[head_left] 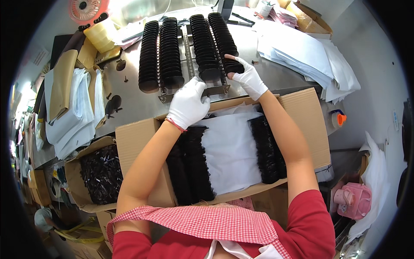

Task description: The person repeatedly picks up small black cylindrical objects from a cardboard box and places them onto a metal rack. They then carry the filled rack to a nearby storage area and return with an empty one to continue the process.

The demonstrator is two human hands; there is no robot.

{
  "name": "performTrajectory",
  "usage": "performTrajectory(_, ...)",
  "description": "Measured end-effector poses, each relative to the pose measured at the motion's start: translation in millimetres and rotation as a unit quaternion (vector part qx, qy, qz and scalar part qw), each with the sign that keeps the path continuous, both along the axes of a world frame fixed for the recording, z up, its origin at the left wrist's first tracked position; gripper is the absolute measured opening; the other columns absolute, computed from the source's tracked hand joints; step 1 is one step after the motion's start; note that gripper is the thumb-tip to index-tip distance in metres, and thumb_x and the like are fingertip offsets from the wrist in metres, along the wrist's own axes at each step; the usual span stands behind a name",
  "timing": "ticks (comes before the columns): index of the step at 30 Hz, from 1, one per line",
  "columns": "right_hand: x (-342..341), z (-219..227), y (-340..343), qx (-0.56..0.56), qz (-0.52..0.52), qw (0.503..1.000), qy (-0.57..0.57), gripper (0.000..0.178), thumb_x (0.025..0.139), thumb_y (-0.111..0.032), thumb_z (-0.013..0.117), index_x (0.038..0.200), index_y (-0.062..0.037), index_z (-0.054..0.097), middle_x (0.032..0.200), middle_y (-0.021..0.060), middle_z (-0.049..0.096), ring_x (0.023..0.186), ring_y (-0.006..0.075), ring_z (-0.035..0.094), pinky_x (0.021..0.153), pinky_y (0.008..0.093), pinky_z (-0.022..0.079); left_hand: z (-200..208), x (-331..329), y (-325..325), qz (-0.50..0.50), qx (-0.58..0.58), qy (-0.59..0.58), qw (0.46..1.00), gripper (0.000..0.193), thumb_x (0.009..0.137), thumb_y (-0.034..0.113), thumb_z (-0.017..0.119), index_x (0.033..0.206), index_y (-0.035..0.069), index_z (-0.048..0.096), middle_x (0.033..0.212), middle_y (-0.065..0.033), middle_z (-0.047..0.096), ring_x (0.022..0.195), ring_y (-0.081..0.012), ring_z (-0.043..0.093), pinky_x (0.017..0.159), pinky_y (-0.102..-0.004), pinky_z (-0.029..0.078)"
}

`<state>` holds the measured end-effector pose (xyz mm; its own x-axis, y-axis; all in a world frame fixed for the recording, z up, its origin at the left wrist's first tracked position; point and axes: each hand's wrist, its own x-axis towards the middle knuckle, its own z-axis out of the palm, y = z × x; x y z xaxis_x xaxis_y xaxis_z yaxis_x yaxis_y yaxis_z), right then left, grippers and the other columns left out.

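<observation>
On the steel worktable stands a metal rack (188,54) carrying four long rows of thin, black, rounded discs (148,54). My left hand (187,103), in a white glove, is closed around the rack's near end bar (217,90). My right hand (249,81) is gloved too, with its thumb and index fingertip bare. Those two fingers grip the black discs at the near end of the rightmost row (233,66). Below my hands sits an open cardboard box (304,129) holding black stacked rows (189,164) on both sides of a white sheet (233,151).
At left, a smaller carton (75,181) holds dark glossy pieces, near folded white sheets (77,103). Loose black discs (113,104) lie on the table. White sheets (297,52) are stacked at right. A pink fan (88,8) stands far left; a pink bag (355,200) sits lower right.
</observation>
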<state>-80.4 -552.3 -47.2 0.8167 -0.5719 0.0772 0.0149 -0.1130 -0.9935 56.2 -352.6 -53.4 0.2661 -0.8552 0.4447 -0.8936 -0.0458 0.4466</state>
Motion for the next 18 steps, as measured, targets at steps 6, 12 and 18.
performTrajectory(6, 7, -28, 42, -0.365, -0.195, 0.91, 0.002, 0.044, 0.087, 0.005, 0.06, 0.129, -0.0068, 0.064, 0.112, 0.0158, 0.071, 0.095, 0.0227, 0.069, 0.085, 0.0315, 0.054, 1, 0, -2, -0.008, 0.004, 0.028, 1.0, 0.031, 0.077, 0.015, 0.073, 0.105, 0.004, 0.061, 0.109, -0.0144, 0.065, 0.099, -0.0336, 0.066, 0.085, -0.0406, 0.053)
performTrajectory(12, 1, 6, 14, -0.532, -0.219, 0.817, -0.043, 0.041, 0.086, 0.006, 0.057, 0.126, -0.0043, 0.064, 0.116, 0.016, 0.07, 0.101, 0.0302, 0.069, 0.086, 0.0356, 0.056, 4, -10, -5, 0.053, -0.048, 0.119, 0.99, 0.031, 0.087, 0.017, 0.069, 0.114, 0.003, 0.06, 0.106, -0.0139, 0.066, 0.095, -0.0288, 0.067, 0.085, -0.0385, 0.054)
performTrajectory(18, -17, 61, 89, -0.389, 0.049, 0.92, -0.02, 0.032, 0.084, -0.006, 0.065, 0.115, -0.003, 0.068, 0.121, 0.017, 0.067, 0.111, 0.0319, 0.064, 0.094, 0.0385, 0.051, 36, -45, -7, -0.109, -0.071, 0.938, 0.321, 0.024, 0.1, 0.038, 0.056, 0.11, 0.017, 0.061, 0.105, -0.0013, 0.064, 0.097, -0.0158, 0.062, 0.082, -0.0341, 0.054)
